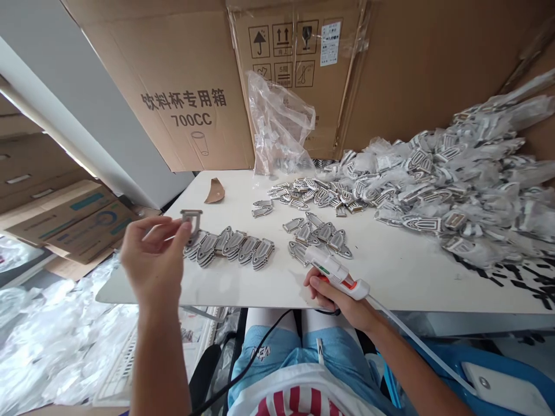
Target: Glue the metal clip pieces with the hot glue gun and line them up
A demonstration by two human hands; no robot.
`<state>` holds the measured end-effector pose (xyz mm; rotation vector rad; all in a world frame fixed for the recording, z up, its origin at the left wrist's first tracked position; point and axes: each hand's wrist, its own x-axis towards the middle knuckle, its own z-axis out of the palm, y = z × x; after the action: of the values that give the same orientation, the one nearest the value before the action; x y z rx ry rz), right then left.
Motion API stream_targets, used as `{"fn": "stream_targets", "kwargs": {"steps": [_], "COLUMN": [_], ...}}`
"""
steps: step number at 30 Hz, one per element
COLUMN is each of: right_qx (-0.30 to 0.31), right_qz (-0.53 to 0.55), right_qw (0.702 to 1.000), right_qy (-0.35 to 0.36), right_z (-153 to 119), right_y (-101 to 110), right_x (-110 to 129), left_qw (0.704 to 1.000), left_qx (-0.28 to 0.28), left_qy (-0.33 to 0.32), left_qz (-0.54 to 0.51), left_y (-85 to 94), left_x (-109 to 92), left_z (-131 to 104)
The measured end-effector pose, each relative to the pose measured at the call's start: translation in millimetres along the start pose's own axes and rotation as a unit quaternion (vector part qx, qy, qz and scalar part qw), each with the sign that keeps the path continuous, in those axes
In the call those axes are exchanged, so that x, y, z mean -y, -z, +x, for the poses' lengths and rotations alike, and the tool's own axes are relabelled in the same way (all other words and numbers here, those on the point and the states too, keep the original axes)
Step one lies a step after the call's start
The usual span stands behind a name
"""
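My left hand (154, 251) pinches a flat silver metal piece (192, 217), raised over the left end of several stacks of like pieces (234, 245). In my right hand (332, 292) is a white hot glue gun (332, 267) with orange parts, a long glue stick (420, 341) sticking out behind it. Its nozzle points up and left, over a small loose group of metal pieces (321, 231) on the white table (269, 289). The fingers of my right hand curl around its handle, which they partly hide.
A large heap of plastic-wrapped metal pieces (433, 179) covers the right rear, with loose black strips (515, 277) in front. Cardboard boxes (186, 69) wall the back. A clear plastic bag (277, 127) leans there. A brown scrap (215, 190) lies at left; a dark cable (255, 352) crosses my lap.
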<state>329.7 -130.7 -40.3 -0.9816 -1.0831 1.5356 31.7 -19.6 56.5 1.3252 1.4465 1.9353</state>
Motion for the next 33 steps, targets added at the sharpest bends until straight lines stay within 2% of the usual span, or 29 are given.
{"fn": "stream_targets", "kwargs": {"steps": [3,5,9,13,15,20,24,28,30,33], "right_qx": [-0.008,-0.007,-0.002,0.002,0.002,-0.003,-0.007,-0.014,-0.014,-0.017], "right_qz": [0.015,0.016,0.001,-0.008,-0.009,-0.015,-0.020,-0.027,-0.031,-0.034], "right_qw": [1.000,1.000,1.000,1.000,1.000,1.000,1.000,0.999,0.999,0.999], "right_qy": [0.006,0.009,0.014,0.014,0.010,0.008,0.011,0.015,0.011,0.007], "right_z": [0.5,0.7,-0.5,-2.1,-2.4,-2.3,-2.8,-3.8,-4.1,-4.1], "right_y": [0.0,0.6,1.4,0.4,0.1,2.0,2.7,1.7,1.6,1.8], "right_x": [-1.9,-2.6,-1.9,-0.5,-0.6,-3.6,-5.4,-4.6,-4.4,-4.3], "left_qw": [0.998,0.996,0.976,0.931,0.921,0.921,0.927,0.944,0.954,0.964], "left_qx": [-0.052,-0.046,0.039,0.113,0.143,0.181,0.172,0.112,0.080,0.061], "left_qy": [0.004,0.011,0.042,0.012,0.008,0.016,0.019,0.017,0.018,0.028], "left_qz": [0.036,0.081,0.209,0.346,0.362,0.344,0.334,0.310,0.289,0.258], "left_y": [19.6,31.2,47.8,54.8,54.9,51.4,51.4,55.6,60.5,73.4], "left_x": [12.0,21.0,35.7,46.8,50.9,55.9,55.8,56.3,56.8,53.9], "left_z": [24.9,40.3,65.3,82.5,87.2,88.7,87.4,87.2,85.4,77.5]}}
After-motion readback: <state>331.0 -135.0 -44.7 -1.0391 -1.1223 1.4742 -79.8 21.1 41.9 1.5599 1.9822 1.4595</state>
